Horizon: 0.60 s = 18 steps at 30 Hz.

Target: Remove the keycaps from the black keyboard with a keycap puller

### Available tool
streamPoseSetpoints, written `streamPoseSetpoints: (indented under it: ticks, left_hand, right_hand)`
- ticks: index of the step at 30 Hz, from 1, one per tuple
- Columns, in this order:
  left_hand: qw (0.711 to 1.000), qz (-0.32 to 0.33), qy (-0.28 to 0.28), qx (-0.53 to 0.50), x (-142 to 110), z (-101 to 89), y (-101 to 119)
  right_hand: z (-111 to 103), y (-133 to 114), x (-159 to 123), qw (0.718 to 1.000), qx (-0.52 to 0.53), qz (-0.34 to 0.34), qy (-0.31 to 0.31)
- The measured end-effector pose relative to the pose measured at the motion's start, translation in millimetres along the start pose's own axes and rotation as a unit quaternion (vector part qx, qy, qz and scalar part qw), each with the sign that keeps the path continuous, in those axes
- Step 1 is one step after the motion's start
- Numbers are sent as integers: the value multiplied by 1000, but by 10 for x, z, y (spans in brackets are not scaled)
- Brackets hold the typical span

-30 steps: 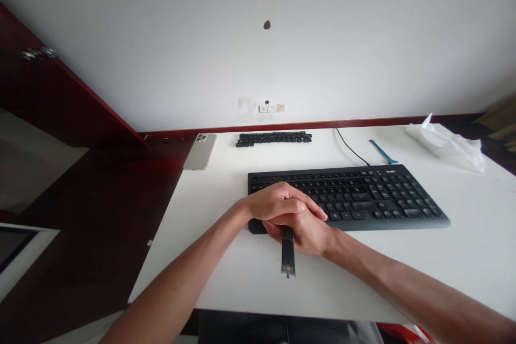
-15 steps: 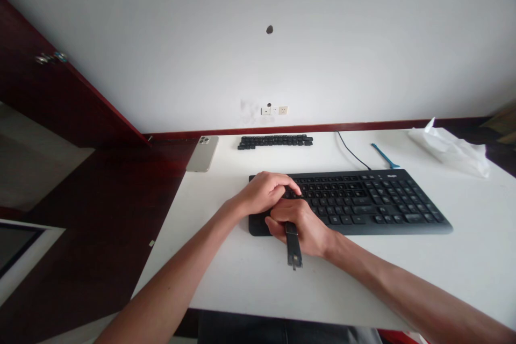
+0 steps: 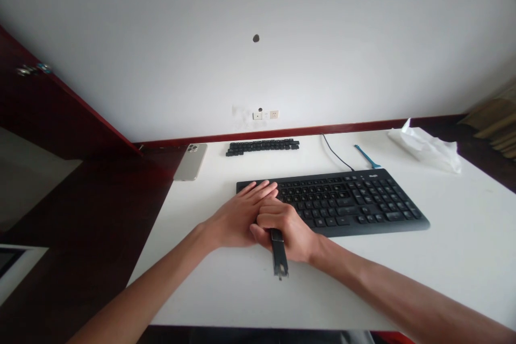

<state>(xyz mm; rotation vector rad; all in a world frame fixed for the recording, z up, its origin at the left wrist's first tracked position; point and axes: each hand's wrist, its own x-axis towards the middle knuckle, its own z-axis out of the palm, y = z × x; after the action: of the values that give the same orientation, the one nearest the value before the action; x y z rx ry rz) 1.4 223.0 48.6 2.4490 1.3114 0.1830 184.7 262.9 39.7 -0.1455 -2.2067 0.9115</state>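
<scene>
The black keyboard [image 3: 355, 228] lies on the white table. My left hand [image 3: 237, 217] rests flat over its left end, fingers stretched out and pointing to the far right. Wrapped round a slim black tool [image 3: 279, 258] is my right hand [image 3: 286, 226], closed and touching the left hand. Small metal prongs show at the tool's near end; its other end is hidden in the fist. Some upper key positions show small bare sockets. Behind the keyboard, loose black keycaps [image 3: 262, 146] sit in close rows.
A phone [image 3: 191, 162] lies face down at the table's left edge. Behind the keyboard are its cable [image 3: 336, 151] and a thin blue tool [image 3: 366, 156]. A crumpled white plastic bag [image 3: 427, 148] lies at the back right. The wall [image 3: 193, 64] stands beyond.
My left hand has flattened, its bent fingers now stretched across the keyboard's left end. The right hand keeps its hold on the black tool. The whole view has shifted slightly.
</scene>
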Motion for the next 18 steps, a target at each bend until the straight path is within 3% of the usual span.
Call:
streamPoseSetpoints:
  ticks: [6, 18]
  left_hand:
    - [996, 75, 0, 38, 215, -3, -17]
    - [998, 61, 6, 20, 207, 42, -33]
  right_hand:
    - [7, 25, -15, 1000, 12, -14, -5]
    - [29, 48, -66, 999, 31, 13, 41]
